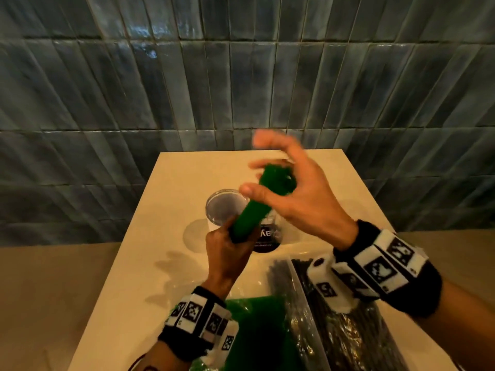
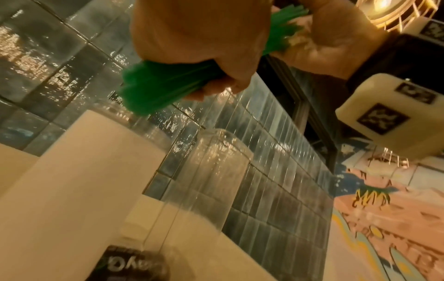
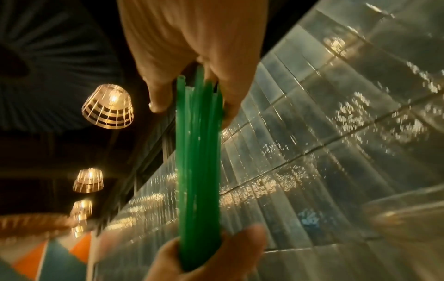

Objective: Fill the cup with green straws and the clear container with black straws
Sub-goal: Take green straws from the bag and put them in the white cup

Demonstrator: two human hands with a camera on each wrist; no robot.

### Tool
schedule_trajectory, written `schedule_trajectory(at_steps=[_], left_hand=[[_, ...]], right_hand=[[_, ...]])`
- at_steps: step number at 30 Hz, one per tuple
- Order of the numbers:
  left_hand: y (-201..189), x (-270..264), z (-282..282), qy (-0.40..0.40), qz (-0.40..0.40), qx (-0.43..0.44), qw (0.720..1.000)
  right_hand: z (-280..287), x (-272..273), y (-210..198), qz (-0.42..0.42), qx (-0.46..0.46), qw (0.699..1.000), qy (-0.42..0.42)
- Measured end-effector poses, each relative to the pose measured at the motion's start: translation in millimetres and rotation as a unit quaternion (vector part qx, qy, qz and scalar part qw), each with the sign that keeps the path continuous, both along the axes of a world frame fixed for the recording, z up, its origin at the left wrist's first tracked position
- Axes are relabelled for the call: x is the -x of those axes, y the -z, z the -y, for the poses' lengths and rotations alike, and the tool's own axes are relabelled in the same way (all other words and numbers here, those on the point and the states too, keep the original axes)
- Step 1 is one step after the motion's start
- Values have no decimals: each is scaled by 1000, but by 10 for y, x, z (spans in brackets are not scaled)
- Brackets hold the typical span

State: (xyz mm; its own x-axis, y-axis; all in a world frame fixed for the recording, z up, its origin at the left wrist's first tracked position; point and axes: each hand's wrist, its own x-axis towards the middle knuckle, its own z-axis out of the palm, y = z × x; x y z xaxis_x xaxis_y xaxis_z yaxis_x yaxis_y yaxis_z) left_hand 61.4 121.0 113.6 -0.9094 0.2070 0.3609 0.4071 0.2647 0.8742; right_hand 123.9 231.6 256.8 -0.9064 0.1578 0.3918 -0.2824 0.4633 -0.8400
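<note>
Straws (image 1: 251, 215) in left hand (image 1: 227, 253) and right hand (image 1: 302, 204) mostly hide clear container (image 1: 270, 236).

The green bundle (image 1: 250, 215) slants across the right part of the cup's (image 1: 214, 228) mouth; only the left part of the mouth is open from above. Your left hand (image 1: 227, 250), gripping the bundle's lower end, blocks the cup's near side. Your right hand (image 1: 294, 199), pinching the upper end, fills the air above and right of the cup. Just right of the cup stands the container (image 2: 216, 171); you cannot tell whether a gap separates them. Left of the cup, the table (image 1: 174, 210) is bare to its edge. Behind the cup a bare strip ends at the wall (image 1: 241, 89). Nearer you than the cup lie the green bag (image 1: 254, 333) and black bag (image 1: 321, 317).
</note>
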Motion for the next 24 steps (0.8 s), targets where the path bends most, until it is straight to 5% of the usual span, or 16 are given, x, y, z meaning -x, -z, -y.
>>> schedule_trajectory(at_steps=[2, 4, 7, 13, 16, 19, 24], left_hand=[[-180, 95, -72, -11, 45, -76, 996], [-352, 228, -141, -7, 56, -89, 994], [-597, 380, -237, 7, 19, -59, 998], [-504, 736, -168, 38, -12, 135, 990], [-207, 849, -42, 59, 86, 245, 964], [63, 862, 8, 79, 147, 238, 957], [221, 865, 11, 66, 122, 223, 965]], right_hand=[[13, 124, -15, -54, 163, 985, 21], [42, 261, -45, 9, 239, 971, 13], [184, 506, 14, 84, 215, 973, -26], [112, 928, 63, 37, 222, 970, 91], [2, 1101, 297, 47, 222, 966, 121], [-18, 1179, 667, 126, 162, 971, 125], [11, 1130, 1183, 265, 107, 947, 149]])
